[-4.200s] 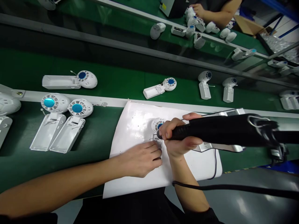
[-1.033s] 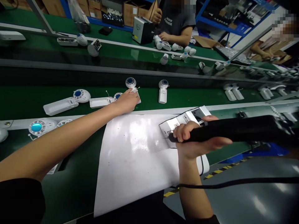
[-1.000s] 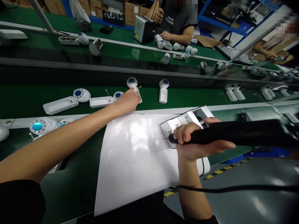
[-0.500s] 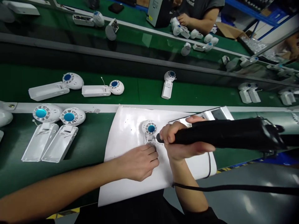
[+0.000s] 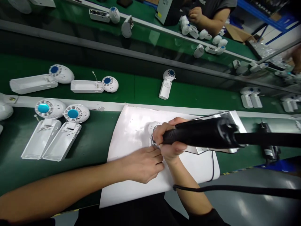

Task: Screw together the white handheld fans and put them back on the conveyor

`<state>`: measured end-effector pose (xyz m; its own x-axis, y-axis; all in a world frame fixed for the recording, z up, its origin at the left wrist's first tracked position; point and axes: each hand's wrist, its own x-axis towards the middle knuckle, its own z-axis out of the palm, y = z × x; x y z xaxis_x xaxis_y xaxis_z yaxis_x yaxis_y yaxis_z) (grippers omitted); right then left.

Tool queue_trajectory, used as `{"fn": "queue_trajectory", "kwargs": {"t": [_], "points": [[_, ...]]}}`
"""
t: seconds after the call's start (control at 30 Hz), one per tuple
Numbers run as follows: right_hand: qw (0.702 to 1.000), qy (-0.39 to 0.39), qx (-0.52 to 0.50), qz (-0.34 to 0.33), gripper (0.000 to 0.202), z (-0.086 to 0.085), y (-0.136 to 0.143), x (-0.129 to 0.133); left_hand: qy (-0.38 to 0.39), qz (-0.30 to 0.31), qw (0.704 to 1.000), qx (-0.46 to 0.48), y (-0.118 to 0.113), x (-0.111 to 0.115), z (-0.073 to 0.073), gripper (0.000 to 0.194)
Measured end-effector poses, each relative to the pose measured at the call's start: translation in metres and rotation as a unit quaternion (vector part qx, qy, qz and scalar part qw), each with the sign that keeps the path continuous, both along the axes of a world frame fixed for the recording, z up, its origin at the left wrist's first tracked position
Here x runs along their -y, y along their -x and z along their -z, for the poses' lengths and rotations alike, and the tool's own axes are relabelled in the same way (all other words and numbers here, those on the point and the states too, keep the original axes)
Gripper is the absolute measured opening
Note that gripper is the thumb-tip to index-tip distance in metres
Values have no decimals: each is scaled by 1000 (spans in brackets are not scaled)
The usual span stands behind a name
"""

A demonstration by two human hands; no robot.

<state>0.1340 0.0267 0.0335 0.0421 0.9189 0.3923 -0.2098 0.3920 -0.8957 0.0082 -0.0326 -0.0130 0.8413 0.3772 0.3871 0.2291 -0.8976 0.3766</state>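
Note:
On the white sheet (image 5: 128, 135) lies a small white device (image 5: 153, 126) with a round slotted head; most of it is behind my hands. My left hand (image 5: 146, 164) is closed at the lower end of this device, its fingertips pinched on the body. In my right hand (image 5: 164, 138) is a black corded electric screwdriver (image 5: 197, 131), held almost level with its tip end over the device. The fingers wrap around the front of the tool, and its bit is hidden from view.
Two similar white devices with blue discs (image 5: 72, 113) lie left of the sheet. More units (image 5: 86, 86) stand along the green conveyor belt (image 5: 138, 88). A white-edged object (image 5: 237, 121) is behind the screwdriver. A black cable (image 5: 235, 189) runs right. Across the line, a person's arm (image 5: 209, 22) is among parts.
The screwdriver's rear end has swung nearer, and my right hand has shifted left over the device, covering its blue disc. My left hand stays closed at the device. The whole view has shifted slightly.

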Motion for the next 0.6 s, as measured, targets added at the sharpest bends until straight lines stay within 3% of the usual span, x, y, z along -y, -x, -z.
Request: {"fn": "queue_trajectory", "kwargs": {"t": [0.13,0.23,0.33,0.5,0.6], "points": [[1000,25,-5,2,83,19,4,5,16,-6,1000,5,0,2,4,11],[1000,-4,-14,-12,76,17,7,1,7,-10,1000,8,2,3,4,11],[997,-64,-23,27,67,-9,-10,-2,-14,-1,1000,-4,4,3,2,13],[972,-135,18,192,42,-83,-86,9,-11,2,999,-31,3,2,-1,17],[955,-140,47,258,64,-104,-115,12,-7,5,999,-32,2,2,-1,19]]}}
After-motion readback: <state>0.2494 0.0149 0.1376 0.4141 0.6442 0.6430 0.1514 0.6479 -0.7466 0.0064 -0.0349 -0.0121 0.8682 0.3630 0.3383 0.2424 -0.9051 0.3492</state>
